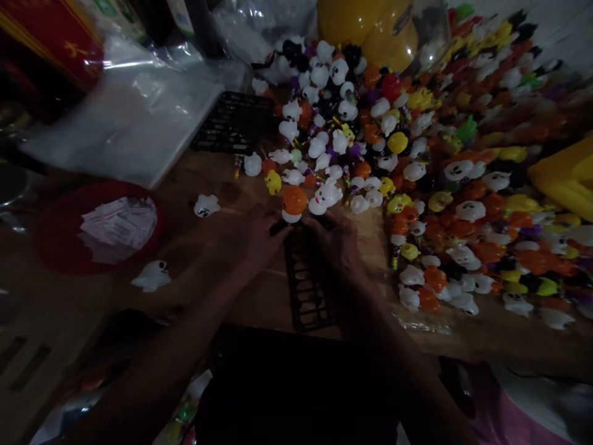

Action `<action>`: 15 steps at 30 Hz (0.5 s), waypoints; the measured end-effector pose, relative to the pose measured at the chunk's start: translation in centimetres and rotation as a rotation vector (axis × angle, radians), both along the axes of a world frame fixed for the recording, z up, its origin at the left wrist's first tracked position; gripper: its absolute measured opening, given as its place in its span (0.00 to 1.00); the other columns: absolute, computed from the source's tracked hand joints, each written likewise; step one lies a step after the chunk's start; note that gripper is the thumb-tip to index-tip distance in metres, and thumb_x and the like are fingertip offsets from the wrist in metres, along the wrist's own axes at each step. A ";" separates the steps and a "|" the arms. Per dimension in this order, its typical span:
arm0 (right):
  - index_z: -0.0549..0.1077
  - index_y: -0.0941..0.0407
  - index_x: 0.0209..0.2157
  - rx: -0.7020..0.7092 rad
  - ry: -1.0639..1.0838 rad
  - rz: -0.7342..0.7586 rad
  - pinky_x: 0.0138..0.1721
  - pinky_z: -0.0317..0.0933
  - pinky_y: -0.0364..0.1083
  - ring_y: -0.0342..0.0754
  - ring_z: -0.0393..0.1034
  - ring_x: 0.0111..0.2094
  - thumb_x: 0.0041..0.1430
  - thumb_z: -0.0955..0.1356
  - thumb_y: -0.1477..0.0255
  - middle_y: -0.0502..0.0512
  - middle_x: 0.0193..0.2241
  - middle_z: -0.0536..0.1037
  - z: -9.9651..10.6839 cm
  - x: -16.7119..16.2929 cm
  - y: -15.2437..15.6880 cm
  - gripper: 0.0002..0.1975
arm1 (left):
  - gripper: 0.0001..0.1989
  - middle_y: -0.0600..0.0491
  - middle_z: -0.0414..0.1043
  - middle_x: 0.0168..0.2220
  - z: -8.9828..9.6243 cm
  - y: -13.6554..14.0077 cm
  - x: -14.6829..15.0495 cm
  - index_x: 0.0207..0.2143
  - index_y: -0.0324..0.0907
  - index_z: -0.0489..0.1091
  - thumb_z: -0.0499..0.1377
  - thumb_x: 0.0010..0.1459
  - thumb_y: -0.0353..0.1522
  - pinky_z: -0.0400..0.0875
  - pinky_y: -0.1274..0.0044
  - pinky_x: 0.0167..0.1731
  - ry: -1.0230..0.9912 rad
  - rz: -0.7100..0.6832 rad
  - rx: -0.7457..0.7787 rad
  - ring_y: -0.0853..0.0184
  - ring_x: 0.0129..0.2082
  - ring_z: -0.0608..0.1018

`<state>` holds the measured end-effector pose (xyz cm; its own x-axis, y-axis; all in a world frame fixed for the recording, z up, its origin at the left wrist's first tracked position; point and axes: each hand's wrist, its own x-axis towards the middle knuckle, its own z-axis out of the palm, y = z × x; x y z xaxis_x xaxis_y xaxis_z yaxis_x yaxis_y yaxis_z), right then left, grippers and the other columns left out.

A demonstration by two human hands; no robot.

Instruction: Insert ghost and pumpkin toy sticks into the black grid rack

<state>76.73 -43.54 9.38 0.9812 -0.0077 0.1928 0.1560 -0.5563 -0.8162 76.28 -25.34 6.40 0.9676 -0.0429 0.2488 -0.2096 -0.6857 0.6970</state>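
1. Two bare hands meet at the far end of a black rack (309, 281), which lies lengthwise before the person, probably so that both arms reach it evenly.
2. The left hand (262, 240) has its fingers bent and the thumb close to them, beside the base of an orange-and-white toy (294, 200); whether they grip it, I cannot tell in this dim light.
3. The right hand (337, 240) curls in likewise below a white toy (327, 195); its fingers look partly closed, but their hold is unclear.
4. Both toys sit side by side at the rack's far end, heads up, perhaps because their lower parts fit its openings; those parts are hidden.
5. A heap of toys (463, 207) spreads ahead and to the right, within easy reach.
6. On the left, a red bowl (53, 232) keeps paper slips (121, 222) together.
7. Beyond, a second rack (234, 122) lies near plastic bags (143, 117), seemingly out of the way.
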 end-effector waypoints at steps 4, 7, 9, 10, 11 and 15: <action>0.81 0.56 0.42 -0.109 -0.075 0.000 0.41 0.72 0.50 0.54 0.79 0.37 0.61 0.72 0.62 0.58 0.39 0.85 0.1 -0.3 0.4 0.13 | 0.05 0.47 0.79 0.44 0.4 -0.3 0.2 0.38 0.44 0.78 0.64 0.57 0.30 0.71 0.61 0.53 0.003 -0.001 0.018 0.54 0.49 0.77; 0.80 0.56 0.42 -0.189 -0.155 0.033 0.41 0.71 0.48 0.53 0.79 0.38 0.64 0.70 0.64 0.60 0.39 0.84 0.4 -0.4 0.7 0.11 | 0.08 0.47 0.79 0.47 0.8 -0.4 0.2 0.39 0.43 0.78 0.64 0.56 0.27 0.71 0.62 0.55 -0.006 -0.016 0.025 0.54 0.51 0.76; 0.79 0.56 0.42 -0.202 -0.189 0.061 0.43 0.71 0.48 0.53 0.79 0.40 0.65 0.69 0.64 0.59 0.39 0.84 0.4 -0.3 0.7 0.11 | 0.09 0.47 0.78 0.48 1.0 -0.5 0.2 0.40 0.43 0.78 0.63 0.55 0.27 0.70 0.61 0.55 -0.007 -0.025 0.031 0.54 0.52 0.76; 0.79 0.56 0.41 -0.196 -0.195 0.083 0.44 0.71 0.48 0.53 0.79 0.41 0.65 0.69 0.64 0.59 0.39 0.84 0.3 -0.2 0.6 0.11 | 0.09 0.46 0.78 0.48 1.1 -0.5 0.2 0.40 0.43 0.77 0.63 0.56 0.27 0.70 0.61 0.55 -0.004 -0.027 0.035 0.53 0.52 0.76; 0.79 0.56 0.40 -0.185 -0.197 0.103 0.44 0.72 0.49 0.53 0.79 0.42 0.65 0.69 0.63 0.59 0.38 0.84 0.1 -0.1 0.5 0.11 | 0.08 0.46 0.79 0.47 1.2 -0.6 0.2 0.40 0.42 0.77 0.62 0.56 0.28 0.70 0.60 0.55 0.001 -0.030 0.039 0.53 0.51 0.76; 0.78 0.56 0.38 -0.151 -0.196 0.099 0.41 0.73 0.51 0.54 0.79 0.37 0.63 0.69 0.62 0.59 0.36 0.84 -0.5 0.3 0.2 0.12 | 0.09 0.44 0.79 0.44 2.3 -1.1 0.4 0.40 0.41 0.76 0.62 0.56 0.30 0.71 0.59 0.54 0.033 -0.063 0.059 0.51 0.49 0.77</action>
<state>77.00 -43.36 8.84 0.9194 0.1296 0.3713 0.3628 -0.6437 -0.6738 76.66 -26.47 8.69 0.9702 -0.1178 0.2118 -0.2312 -0.7116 0.6634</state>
